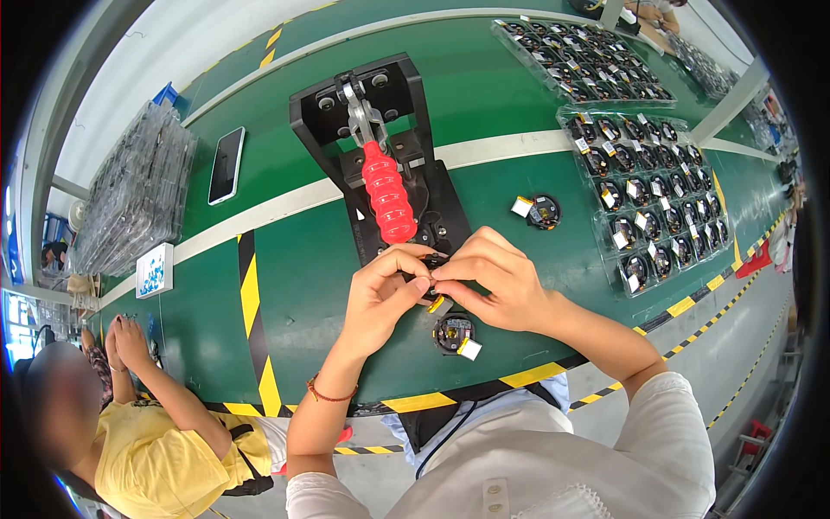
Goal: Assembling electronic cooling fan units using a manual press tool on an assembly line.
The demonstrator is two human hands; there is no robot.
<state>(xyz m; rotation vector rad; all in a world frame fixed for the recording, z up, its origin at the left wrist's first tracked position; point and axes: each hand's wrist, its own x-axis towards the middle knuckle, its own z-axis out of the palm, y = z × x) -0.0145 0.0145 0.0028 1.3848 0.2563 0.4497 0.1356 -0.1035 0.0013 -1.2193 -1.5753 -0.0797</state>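
My left hand [386,296] and my right hand [490,278] meet in front of a black toggle clamp fixture [356,156] with a ribbed red handle [389,195]. Both hands pinch a small round black electronic part [435,263], mostly hidden by the fingers; a yellow-edged tab [437,304] sticks out below it. Just under my hands, on the green table, lies a round black circuit assembly [452,332] with a white and yellow tab. Another such assembly [544,211] rests to the right of the fixture.
Clear plastic trays [616,253] of similar round assemblies stand at the right and far right. A phone [226,166] and stacked clear trays [138,182] are on the left. A co-worker in a yellow shirt [164,450] sits at the lower left, hands [127,344] together.
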